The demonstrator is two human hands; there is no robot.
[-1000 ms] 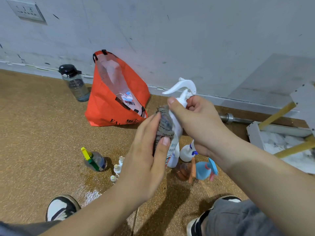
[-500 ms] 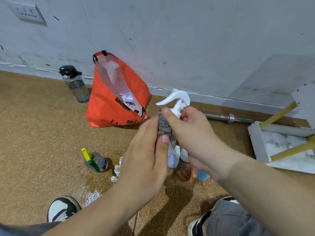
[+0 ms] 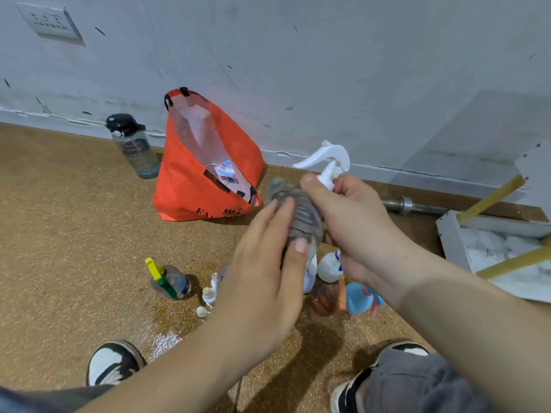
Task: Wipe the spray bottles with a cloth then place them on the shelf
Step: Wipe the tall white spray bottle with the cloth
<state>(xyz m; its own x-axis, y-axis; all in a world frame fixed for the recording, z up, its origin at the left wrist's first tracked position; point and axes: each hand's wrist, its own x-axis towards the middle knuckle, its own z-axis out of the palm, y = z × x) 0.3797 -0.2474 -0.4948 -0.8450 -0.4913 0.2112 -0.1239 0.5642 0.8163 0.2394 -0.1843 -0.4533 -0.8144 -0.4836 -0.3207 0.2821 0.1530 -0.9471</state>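
Observation:
My right hand [image 3: 354,225] grips a white spray bottle [image 3: 329,162] by its neck, trigger head pointing left. A grey cloth [image 3: 298,213] is wrapped round the bottle's body, and my left hand [image 3: 265,281] holds the cloth against it. The bottle's body is mostly hidden by cloth and hands. On the floor below stand a clear bottle with a yellow-green sprayer [image 3: 168,281], a white bottle [image 3: 329,265], a blue bottle [image 3: 362,298], a brown bottle [image 3: 325,299] and small bottles [image 3: 208,293]. A white shelf [image 3: 453,245] with yellow rods lies at the right.
An orange bag [image 3: 193,186] leans at the wall, with a dark-capped water bottle [image 3: 134,147] left of it. A metal bar [image 3: 411,205] lies along the skirting. My shoes [image 3: 111,363] are at the bottom. A wet patch [image 3: 164,338] marks the floor.
The held bottle dipped lower half a second ago and is now raised again. My left hand with the cloth has slid along the bottle's body.

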